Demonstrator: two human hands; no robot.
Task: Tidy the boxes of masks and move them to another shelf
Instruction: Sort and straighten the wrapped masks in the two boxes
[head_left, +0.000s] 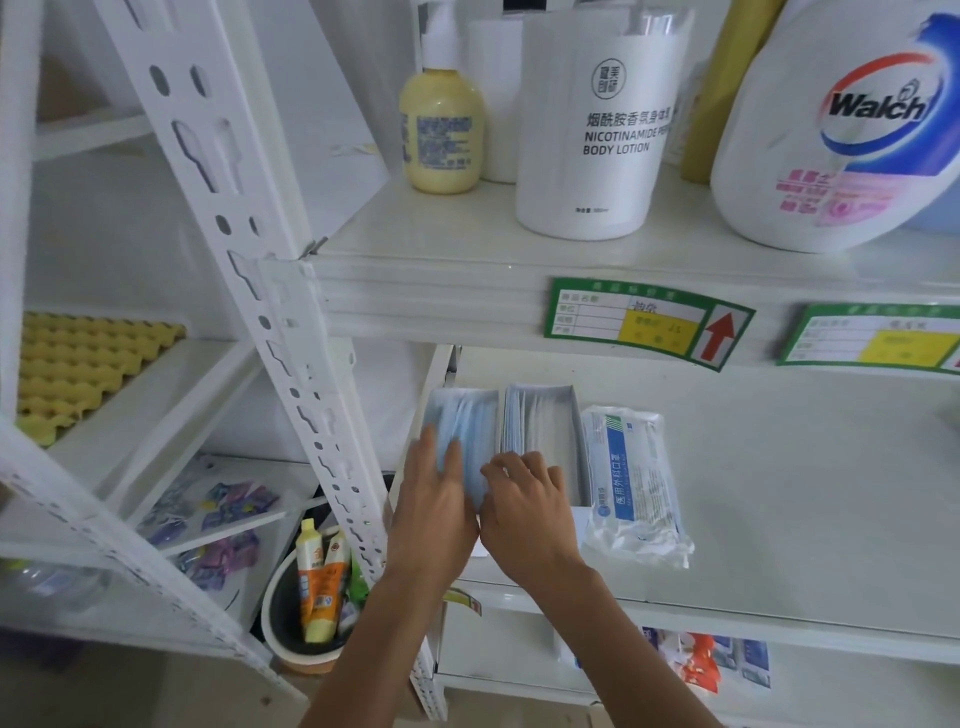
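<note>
The left hand lay flat, fingers spread, pressing blue masks into the left box beneath it; the right hand, fingers curled, pinched their near edge. Tidying seemed underway; next, grasping a box beyond the fingertips, probably

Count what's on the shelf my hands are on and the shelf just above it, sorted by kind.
Open boxes of masks: 2, left box and right box
Sealed mask packs: 1
Bottles and jugs clearly seen above: 3, yellow pump bottle, body lotion, Walch jug
Total: 6
</note>
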